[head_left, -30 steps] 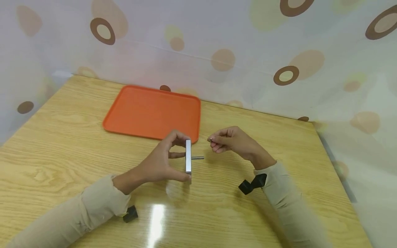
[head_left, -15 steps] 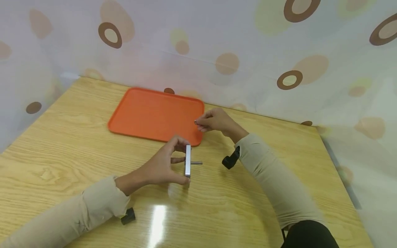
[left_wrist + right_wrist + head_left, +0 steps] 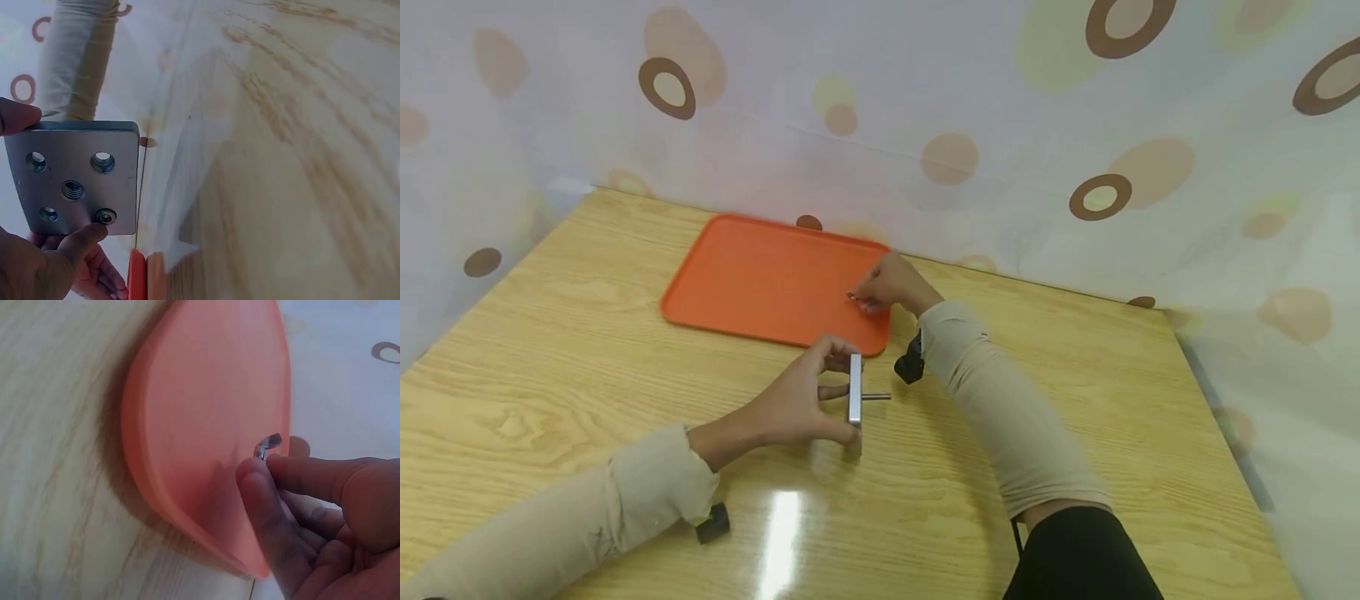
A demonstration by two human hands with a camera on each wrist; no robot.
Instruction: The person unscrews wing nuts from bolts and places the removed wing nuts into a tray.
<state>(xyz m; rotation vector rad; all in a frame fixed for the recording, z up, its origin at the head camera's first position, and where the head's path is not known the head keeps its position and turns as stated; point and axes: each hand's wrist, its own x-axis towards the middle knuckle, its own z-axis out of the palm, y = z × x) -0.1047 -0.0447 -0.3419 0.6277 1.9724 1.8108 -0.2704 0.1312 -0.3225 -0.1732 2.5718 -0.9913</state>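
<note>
My left hand [image 3: 793, 404] grips a square metal plate [image 3: 855, 392] by its edges, holding it upright above the table. The plate's face [image 3: 119, 187] has several holes in the left wrist view, the middle one threaded. A bolt [image 3: 106, 216] sits in a corner hole with a fingertip against its head; its shank [image 3: 877, 397] sticks out on the other side. Over the right end of the orange tray [image 3: 775, 283], my right hand [image 3: 891, 283] pinches a small shiny curved metal piece [image 3: 267, 444] between thumb and finger. It resembles a split washer, partly hidden by the fingertips.
The tray lies on a wooden table [image 3: 587, 350] against a patterned wall covering [image 3: 880, 100]. Black wrist cameras [image 3: 910, 360] hang below both sleeves. Between the left hand and the tray's near edge there is only a small gap.
My right hand has moved left and away from me, from beside the bolt's end to over the tray, still pinching the small piece. The left hand holds the plate nearly still.
</note>
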